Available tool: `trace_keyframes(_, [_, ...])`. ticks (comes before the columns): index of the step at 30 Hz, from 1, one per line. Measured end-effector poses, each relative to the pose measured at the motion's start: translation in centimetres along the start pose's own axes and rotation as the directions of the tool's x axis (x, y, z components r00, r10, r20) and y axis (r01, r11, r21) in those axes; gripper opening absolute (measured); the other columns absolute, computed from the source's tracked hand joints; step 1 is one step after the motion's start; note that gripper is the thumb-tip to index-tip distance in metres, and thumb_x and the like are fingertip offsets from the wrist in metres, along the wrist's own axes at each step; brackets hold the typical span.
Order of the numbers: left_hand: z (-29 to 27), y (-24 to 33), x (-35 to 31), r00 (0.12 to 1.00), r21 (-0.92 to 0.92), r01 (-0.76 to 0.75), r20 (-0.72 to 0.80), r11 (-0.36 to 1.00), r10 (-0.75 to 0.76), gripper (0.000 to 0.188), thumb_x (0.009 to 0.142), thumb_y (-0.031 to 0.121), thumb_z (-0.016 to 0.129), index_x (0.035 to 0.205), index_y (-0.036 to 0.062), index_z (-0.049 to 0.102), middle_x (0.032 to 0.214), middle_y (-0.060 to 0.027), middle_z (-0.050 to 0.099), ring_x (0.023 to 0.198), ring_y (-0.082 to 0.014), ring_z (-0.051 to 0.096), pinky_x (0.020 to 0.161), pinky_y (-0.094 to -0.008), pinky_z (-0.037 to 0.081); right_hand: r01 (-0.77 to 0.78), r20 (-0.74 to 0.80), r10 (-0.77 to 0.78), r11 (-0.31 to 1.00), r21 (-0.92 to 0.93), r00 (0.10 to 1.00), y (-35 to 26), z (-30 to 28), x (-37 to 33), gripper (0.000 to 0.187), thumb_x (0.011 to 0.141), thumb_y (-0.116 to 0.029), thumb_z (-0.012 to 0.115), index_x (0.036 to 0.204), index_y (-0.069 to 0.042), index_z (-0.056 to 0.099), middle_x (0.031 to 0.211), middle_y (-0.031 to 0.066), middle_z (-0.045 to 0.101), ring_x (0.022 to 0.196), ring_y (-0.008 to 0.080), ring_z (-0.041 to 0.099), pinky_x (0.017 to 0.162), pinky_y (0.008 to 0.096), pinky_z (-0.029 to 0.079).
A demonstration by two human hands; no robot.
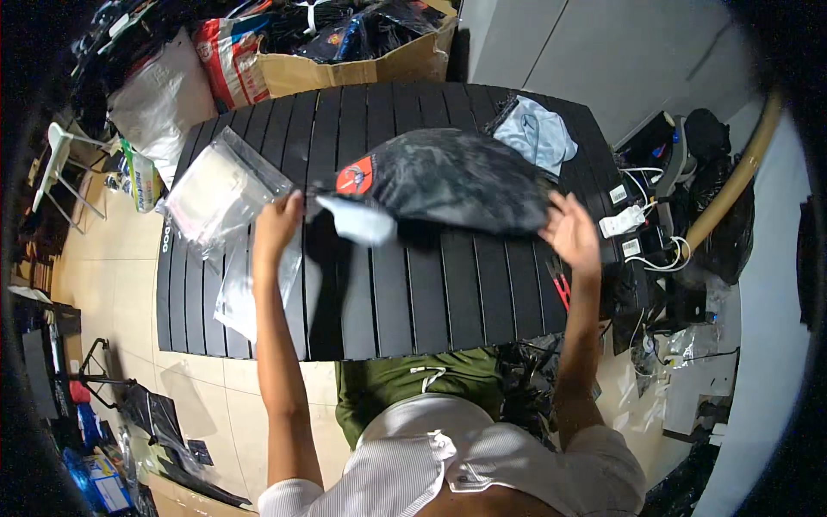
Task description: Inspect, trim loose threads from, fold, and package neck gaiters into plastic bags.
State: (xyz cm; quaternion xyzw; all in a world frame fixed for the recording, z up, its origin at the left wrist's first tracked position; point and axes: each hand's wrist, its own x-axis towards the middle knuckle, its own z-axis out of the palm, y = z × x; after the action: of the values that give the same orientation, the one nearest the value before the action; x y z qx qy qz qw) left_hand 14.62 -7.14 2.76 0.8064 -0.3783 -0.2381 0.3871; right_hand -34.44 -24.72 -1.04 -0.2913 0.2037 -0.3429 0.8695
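Note:
A dark, camouflage-patterned cloth garment [465, 177] is stretched between my hands over the table, its outline smeared by motion. It bears a red-orange tag [354, 176], and a white tag [357, 222] hangs blurred below its left end. My left hand [277, 226] is closed at the garment's left end, where a dark strip meets the fingertips. At the right end, my right hand [572, 234] grips the edge between fingers and thumb. Clear plastic bags [226, 191], one with a pale insert, lie beside my left hand.
The black slatted table [388, 319] carries a light blue cloth [534, 136] at its far right and red-handled snips [560, 283] near my right hand. Behind it stands a cardboard box [362, 76] of dark packages. White cables and a power strip [624, 222] sit along the right edge.

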Motion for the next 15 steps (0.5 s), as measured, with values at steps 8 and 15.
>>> trace_keyframes(8, [8.7,5.2,-5.0,0.835,0.197,-0.511,-0.116,0.837,0.537,0.024,0.083,0.022,0.057,0.102,0.0063,0.059,0.111,-0.0097,0.055,0.100,-0.0302,0.050,0.087,-0.0365,0.039,-0.096,-0.421,-0.343,0.669,-0.737,0.840,4.5,6.1,0.8,0.044,0.086,-0.026,0.057,0.120,-0.002,0.045,0.097,0.0060,0.060,0.071,0.0089,0.055,0.057,0.0213,0.046])
trace_keyframes(15, [13.7,7.3,2.0,0.794,0.426,-0.311,-0.375,0.850,0.478,0.042,0.076,0.032,0.065,0.105,0.0040,0.054,0.101,-0.0145,0.055,0.092,-0.0326,0.052,0.075,-0.0406,0.045,-0.282,0.143,-0.807,-0.358,-0.890,0.573,8.5,9.9,4.5,0.038,0.070,-0.037,0.069,0.089,-0.005,0.061,0.099,0.0111,0.051,0.093,0.0314,0.044,0.081,0.0398,0.038])
